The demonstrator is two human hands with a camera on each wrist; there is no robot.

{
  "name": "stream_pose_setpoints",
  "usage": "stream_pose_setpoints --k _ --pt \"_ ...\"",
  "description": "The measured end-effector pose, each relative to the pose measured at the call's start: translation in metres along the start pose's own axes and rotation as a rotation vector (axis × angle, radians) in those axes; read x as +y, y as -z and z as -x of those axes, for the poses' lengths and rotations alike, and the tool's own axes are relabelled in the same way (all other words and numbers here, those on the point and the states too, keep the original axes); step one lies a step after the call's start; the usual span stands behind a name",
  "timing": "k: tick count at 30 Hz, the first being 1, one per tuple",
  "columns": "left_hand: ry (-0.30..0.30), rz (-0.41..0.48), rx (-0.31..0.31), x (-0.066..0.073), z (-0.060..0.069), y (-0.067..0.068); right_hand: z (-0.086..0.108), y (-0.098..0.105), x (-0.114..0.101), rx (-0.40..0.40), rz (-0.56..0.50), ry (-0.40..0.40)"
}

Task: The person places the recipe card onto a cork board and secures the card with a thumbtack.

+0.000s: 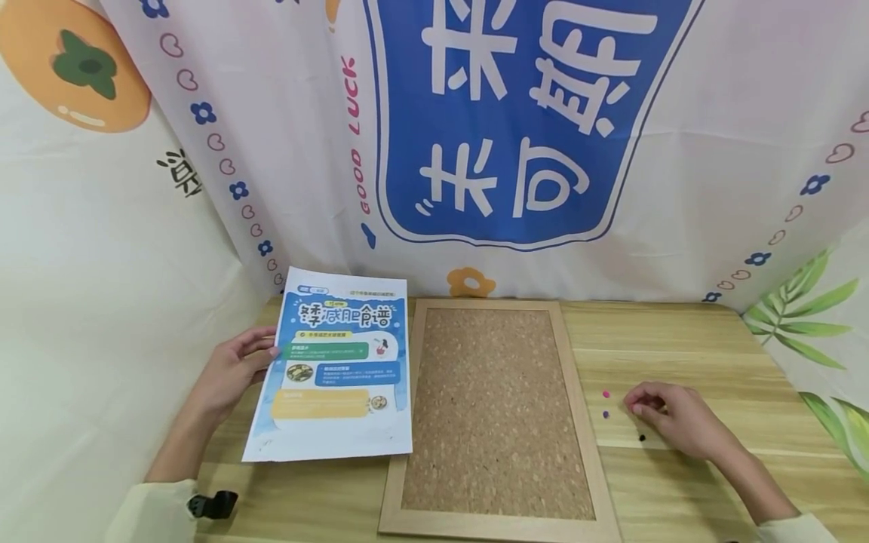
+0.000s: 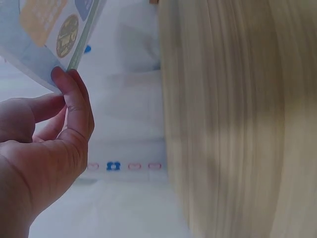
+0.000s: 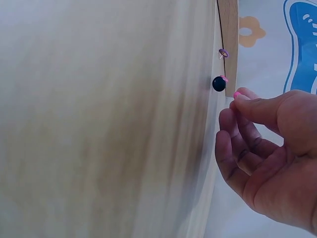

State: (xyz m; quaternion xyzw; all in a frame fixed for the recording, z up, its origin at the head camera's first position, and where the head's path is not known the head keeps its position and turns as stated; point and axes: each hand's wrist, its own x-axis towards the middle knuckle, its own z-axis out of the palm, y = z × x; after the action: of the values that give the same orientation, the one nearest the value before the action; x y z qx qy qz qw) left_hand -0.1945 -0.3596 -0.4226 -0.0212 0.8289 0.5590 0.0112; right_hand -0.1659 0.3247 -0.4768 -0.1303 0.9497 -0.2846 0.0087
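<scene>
A printed blue-and-white sheet (image 1: pixel 339 434) is held up at its left edge by my left hand (image 1: pixel 234 373); in the left wrist view the thumb and fingers of that hand (image 2: pixel 54 134) pinch the sheet's edge (image 2: pixel 29 49). Right of the corkboard (image 1: pixel 498 415), my right hand (image 1: pixel 682 422) is just over the table. Its thumb and index finger pinch a small pink pin (image 3: pixel 237 94) in the right wrist view. Beside it on the table lie a pink pin (image 1: pixel 606 394), a purple pin (image 1: pixel 606 414) and a black pin (image 1: pixel 642 437). The sheet's right edge is close to the corkboard's wooden frame.
The corkboard lies in the middle of the wooden table (image 1: pixel 679 347). Behind the table hangs a white printed cloth (image 1: pixel 305 151) with a blue panel. A black strap (image 1: pixel 213 504) is at the left sleeve.
</scene>
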Motion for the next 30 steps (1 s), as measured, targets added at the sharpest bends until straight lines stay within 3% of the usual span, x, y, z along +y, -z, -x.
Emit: stream_pose_setpoints --k 10,19,30 --pt "0.023 0.093 -0.084 0.009 -0.013 -0.042 0.001 0.000 0.000 0.010 -0.011 -0.004" --pt "0.026 0.094 -0.139 0.018 -0.019 -0.078 0.001 0.001 -0.001 0.017 -0.015 -0.006" --pt "0.026 0.109 -0.199 0.024 -0.024 -0.108 0.000 -0.001 -0.003 0.023 -0.021 -0.001"
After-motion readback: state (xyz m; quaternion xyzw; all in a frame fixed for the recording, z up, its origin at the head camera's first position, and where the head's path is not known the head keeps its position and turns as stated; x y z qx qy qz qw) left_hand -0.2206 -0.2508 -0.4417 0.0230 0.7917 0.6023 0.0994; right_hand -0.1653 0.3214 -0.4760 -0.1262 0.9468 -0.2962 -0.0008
